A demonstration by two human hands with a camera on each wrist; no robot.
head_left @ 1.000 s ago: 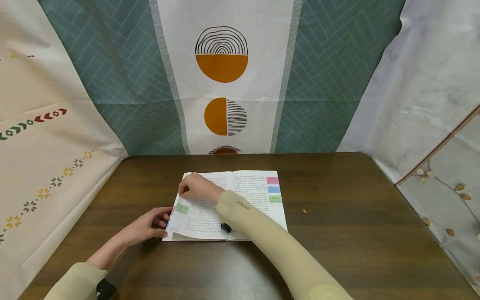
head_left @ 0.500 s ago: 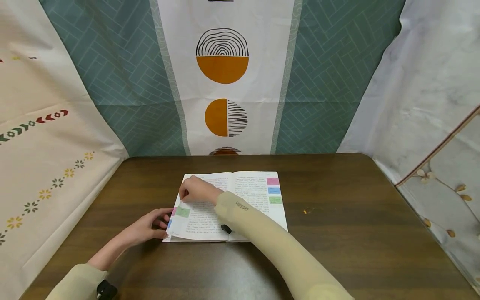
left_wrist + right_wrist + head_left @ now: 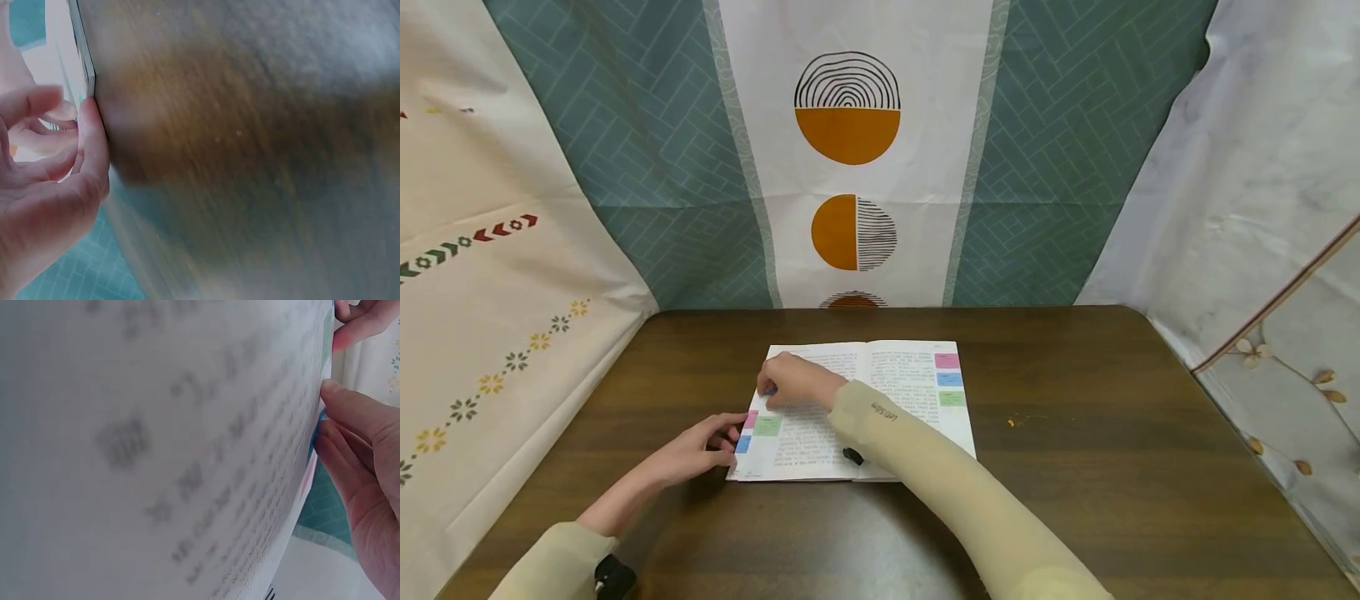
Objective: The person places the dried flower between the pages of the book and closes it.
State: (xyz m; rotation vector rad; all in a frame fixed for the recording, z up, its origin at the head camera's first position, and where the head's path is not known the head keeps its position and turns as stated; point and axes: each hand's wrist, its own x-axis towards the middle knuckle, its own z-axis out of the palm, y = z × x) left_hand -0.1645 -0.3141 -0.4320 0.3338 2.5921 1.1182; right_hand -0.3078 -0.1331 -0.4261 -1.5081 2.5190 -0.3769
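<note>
Just left of centre on the dark wooden table [image 3: 1112, 400] lies the open book [image 3: 891, 371], flat, near edge toward me. My right hand [image 3: 793, 382] is over at the outer edge of the left page [image 3: 808, 446], thumb [image 3: 337, 403] on the printed side, fingertips [image 3: 326, 442] bent in against it, almost no gap: a pinch, blue tab [image 3: 319, 428] caught there. Stuck to the paper or only held, can't tell. My left hand [image 3: 700, 450] sits at the near left corner, left thumb [image 3: 92, 128] touching the book's edge, other fingers loosely curved, nothing gripped. Handling, my guess: book fairly light, bendy, lies flat on its own but could slide on smooth wood if tugged, so best steadied at that corner. Single pages look thin, limp, maybe slick, easy to crease or tear; take by the outer margin, flat between thumb and finger, no hard squeeze. Tab is likely near weightless, floppy, possibly tacky on the back; hold by its outer end, fingertips only, off any sticky part. Green tab [image 3: 766, 427] on the left page, pink tab [image 3: 751, 419] just left of it: both easy to snag.
</note>
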